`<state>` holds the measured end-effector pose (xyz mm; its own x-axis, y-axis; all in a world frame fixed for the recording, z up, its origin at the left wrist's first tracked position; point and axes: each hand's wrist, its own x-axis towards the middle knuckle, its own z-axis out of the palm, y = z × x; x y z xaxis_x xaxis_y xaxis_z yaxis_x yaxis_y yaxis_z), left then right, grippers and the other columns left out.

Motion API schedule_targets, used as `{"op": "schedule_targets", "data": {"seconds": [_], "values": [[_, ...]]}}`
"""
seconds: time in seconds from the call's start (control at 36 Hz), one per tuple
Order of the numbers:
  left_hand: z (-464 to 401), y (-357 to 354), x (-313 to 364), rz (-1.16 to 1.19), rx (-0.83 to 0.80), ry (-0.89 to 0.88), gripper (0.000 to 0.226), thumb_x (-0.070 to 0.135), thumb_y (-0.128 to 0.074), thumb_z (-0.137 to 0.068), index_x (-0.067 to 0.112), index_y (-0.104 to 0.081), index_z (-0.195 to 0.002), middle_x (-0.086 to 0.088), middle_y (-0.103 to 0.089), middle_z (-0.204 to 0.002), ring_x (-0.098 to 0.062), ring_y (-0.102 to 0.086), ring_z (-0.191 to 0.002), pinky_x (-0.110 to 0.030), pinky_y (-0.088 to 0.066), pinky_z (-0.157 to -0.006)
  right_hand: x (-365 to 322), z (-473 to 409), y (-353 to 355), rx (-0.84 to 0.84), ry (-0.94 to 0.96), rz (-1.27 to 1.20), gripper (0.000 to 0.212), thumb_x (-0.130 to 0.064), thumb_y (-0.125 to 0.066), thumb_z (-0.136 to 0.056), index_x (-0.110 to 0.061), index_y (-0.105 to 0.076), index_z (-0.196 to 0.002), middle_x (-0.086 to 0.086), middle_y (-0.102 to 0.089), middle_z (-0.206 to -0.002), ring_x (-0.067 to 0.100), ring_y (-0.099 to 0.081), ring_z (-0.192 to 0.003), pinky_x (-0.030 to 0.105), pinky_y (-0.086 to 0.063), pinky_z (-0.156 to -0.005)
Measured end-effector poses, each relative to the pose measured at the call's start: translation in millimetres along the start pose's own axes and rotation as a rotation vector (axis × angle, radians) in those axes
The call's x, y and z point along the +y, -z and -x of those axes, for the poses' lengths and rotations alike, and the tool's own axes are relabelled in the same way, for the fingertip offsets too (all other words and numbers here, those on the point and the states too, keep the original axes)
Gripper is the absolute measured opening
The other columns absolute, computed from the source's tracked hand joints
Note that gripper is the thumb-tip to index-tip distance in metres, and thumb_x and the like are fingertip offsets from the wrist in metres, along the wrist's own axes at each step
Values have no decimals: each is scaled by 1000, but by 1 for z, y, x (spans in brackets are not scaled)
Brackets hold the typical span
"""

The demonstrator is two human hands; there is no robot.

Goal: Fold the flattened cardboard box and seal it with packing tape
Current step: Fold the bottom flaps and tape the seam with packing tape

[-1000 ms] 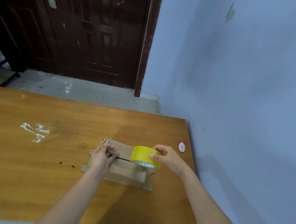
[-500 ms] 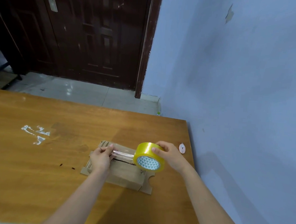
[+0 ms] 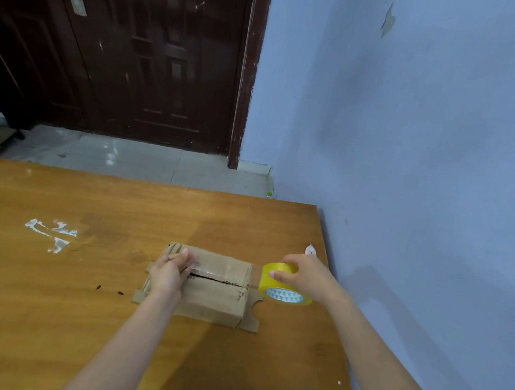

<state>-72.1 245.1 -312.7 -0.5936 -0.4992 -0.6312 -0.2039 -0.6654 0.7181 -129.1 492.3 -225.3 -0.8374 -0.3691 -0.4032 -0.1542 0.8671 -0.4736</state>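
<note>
A: Cardboard box point(image 3: 212, 285), folded, lies near the right end of the surface point(image 3: 64, 319), long axis running left–right along the seam point(image 3: 216, 279). Which way is the roll from it?

B: Yellow tape roll point(image 3: 284, 282) sits just off the box's right end, in line w/ the seam. Right hand point(image 3: 305, 276) has a closed grip on it, thumb on the near face, fingers over the top. Roll is tilted, core facing the camera.

A: And the free end?

B: Left hand point(image 3: 170, 269) is pressing down on the box's left part, fingers curled flat over the tape strip point(image 3: 219, 269); not holding anything up, just pinning. Clear strip runs from there rightward across the top, just beyond the dark seam gap rather than squarely on it, I think.

A: So next pull is to the right, over the box's right edge?

B: Looks so. Right hand is the nearer one. Room is tight tho: surface's right edge and the blue wall point(image 3: 415, 173) are close on that side.

A: Anything in the way?

B: Small white item point(image 3: 310, 250) near the right edge, behind the right hand, can't tell what it is. Cardboard tab point(image 3: 251, 312) sticks out flat under the roll. White residue point(image 3: 51, 233) is well apart, far left.
</note>
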Motion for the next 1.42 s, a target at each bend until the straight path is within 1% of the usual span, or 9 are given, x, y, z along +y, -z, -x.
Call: {"op": "schedule_targets", "data": {"seconds": [0.25,0.33,0.39,0.47,0.58,0.72,1.08,1.19,1.42], "values": [[4,14,15,315,-220,176,30,4,-41,-97,-2,-44,-127,-19,-50,-130,-31,-46,-127,-41,-32,-110,6,-9,-22,-7,3,-42,31,-54,-60,-82,-24,-62,-85,-3,-61,-76,13,-53,-65,32,-40,-60],[7,20,23,270,-236,113,32,0,-45,-94,-2,-43,-126,-17,-55,-123,-28,-55,-116,-39,-37,-106,4,-9,-24,-19,1,-29,33,-55,-60,-81,-23,-64,-91,-2,-65,-81,16,-58,-69,36,-44,-60],[12,23,25,113,-216,5,9,-5,-50,-91,0,-54,-98,-16,-58,-117,-22,-60,-102,-37,-40,-102,3,-10,-25,-30,-4,-19,36,-56,-60,-81,-23,-65,-97,-1,-67,-87,19,-63,-76,40,-51,-66],[21,29,27,-146,-163,-199,20,-2,-63,-85,4,-53,-68,-9,-66,-108,-15,-60,-106,-32,-41,-101,3,-12,-26,-45,-5,-12,35,-55,-61,-82,-24,-63,-98,-1,-66,-87,18,-63,-75,35,-48,-62],[33,31,27,-269,-119,-366,17,1,-68,-81,0,-57,-69,-5,-68,-100,-12,-58,-107,-16,-39,-84,2,-13,-31,-45,-5,-7,34,-56,-61,-81,-23,-63,-90,1,-65,-81,16,-55,-65,31,-39,-57],[39,37,26,-309,-129,-461,17,2,-69,-80,-6,-58,-71,-2,-68,-98,-12,-59,-105,-32,-40,-97,2,-9,-32,-38,-4,-27,40,-56,-61,-81,-19,-65,-93,4,-67,-85,26,-63,-76,32,-40,-58],[9,61,26,73,-290,-141,25,0,-48,-91,9,-45,-68,-17,-63,-111,-18,-68,-96,-31,-53,-87,-14,-14,-27,-35,69,-102,26,-52,-63,-82,-26,-64,-88,-6,-62,-76,10,-53,-63,28,-39,-58],[5,67,21,112,-296,-58,19,8,-64,-74,8,-47,-66,-18,-65,-112,-22,-69,-96,-30,-54,-84,-15,-18,-32,-45,60,-70,26,-53,-63,-81,-27,-63,-84,-7,-59,-72,10,-51,-61,27,-37,-56],[4,64,28,54,-249,-22,25,1,-47,-94,8,-43,-70,-20,-64,-109,-33,-69,-90,-42,-57,-77,-19,-25,-35,-49,65,-91,36,-53,-63,-82,-18,-67,-86,4,-66,-80,12,-51,-63,31,-37,-58]]}}
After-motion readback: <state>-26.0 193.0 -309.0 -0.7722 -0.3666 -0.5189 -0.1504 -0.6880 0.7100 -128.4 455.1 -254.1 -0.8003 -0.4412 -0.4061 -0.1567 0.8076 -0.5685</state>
